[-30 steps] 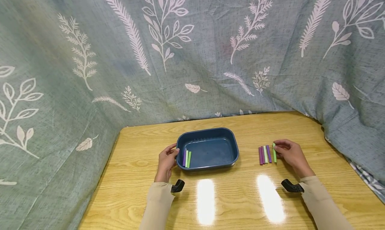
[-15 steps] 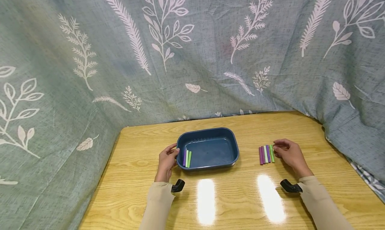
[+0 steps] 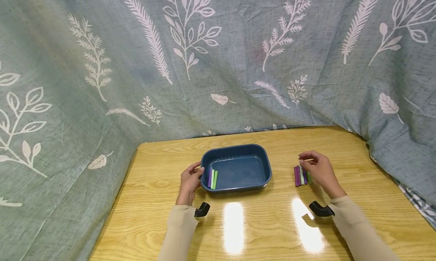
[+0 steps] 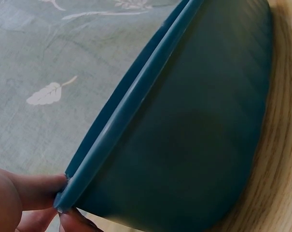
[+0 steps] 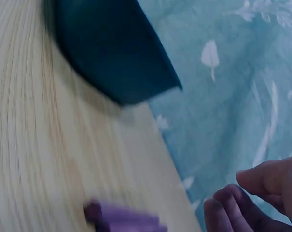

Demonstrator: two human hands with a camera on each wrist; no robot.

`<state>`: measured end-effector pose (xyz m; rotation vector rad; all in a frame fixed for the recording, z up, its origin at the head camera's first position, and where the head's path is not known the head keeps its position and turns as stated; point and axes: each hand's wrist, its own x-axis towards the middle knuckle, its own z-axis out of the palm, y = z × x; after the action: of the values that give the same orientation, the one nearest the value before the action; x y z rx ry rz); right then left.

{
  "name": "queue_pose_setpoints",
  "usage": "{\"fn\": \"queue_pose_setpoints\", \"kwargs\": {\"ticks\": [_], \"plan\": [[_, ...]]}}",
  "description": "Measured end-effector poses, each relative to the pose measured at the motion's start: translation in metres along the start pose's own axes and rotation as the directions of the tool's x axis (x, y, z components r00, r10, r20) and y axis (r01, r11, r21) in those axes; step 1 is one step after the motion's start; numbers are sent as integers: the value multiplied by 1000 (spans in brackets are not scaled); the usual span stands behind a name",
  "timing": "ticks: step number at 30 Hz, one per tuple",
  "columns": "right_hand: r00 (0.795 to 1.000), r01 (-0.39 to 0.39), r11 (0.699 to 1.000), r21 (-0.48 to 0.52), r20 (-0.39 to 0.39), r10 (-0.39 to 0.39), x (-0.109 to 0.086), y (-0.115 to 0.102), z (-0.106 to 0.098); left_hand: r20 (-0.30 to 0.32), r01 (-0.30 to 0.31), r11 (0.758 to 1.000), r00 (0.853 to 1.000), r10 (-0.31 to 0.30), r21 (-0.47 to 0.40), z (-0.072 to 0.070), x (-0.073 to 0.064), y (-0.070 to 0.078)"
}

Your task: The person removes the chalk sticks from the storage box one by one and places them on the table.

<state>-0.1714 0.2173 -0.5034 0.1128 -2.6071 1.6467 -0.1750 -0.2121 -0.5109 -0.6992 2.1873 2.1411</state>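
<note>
My left hand (image 3: pixel 189 181) pinches the left rim of a dark blue plastic tub (image 3: pixel 238 187), with the thumb over the edge. The left wrist view shows the thumb and fingers (image 4: pixel 37 191) gripping the tub's corner. Inside, at the left end, lie a purple stick (image 3: pixel 209 178), a pale green one (image 3: pixel 212 179) and a bright green one (image 3: pixel 215 180). To the tub's right, my right hand (image 3: pixel 320 172) hovers over a row of similar sticks (image 3: pixel 297 176), partly covering it. Its fingers are loosely bent with nothing between them; purple sticks (image 5: pixel 129 220) appear blurred below.
The wooden table (image 3: pixel 163 155) carries everything and reflects two bright light patches near the front. A leaf-patterned curtain (image 3: pixel 221 64) hangs behind and along both sides. Black wrist mounts (image 3: pixel 202 210) stick out from both sleeves.
The right hand laid the bright green stick at the right end of the row and released it, then moved left and slightly up over the row. The left hand keeps its hold.
</note>
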Motion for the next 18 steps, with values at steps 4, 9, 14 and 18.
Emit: {"fn": "queue_pose_setpoints", "kwargs": {"ticks": [4,9,14,18], "plan": [[999,43,999,31,7,-43,5,-11,17,-1,-4,1000,1000,4,0,0,1,0],[997,81,993,81,5,-82,10,-19,39,-6,-5,1000,1000,5,-1,1,0,0],[992,125,984,124,3,-126,13,-25,58,2,-14,1000,1000,14,-9,0,-1,0],[988,150,979,137,5,-152,16,-31,72,6,-19,1000,1000,19,-13,-1,-1,0]]}}
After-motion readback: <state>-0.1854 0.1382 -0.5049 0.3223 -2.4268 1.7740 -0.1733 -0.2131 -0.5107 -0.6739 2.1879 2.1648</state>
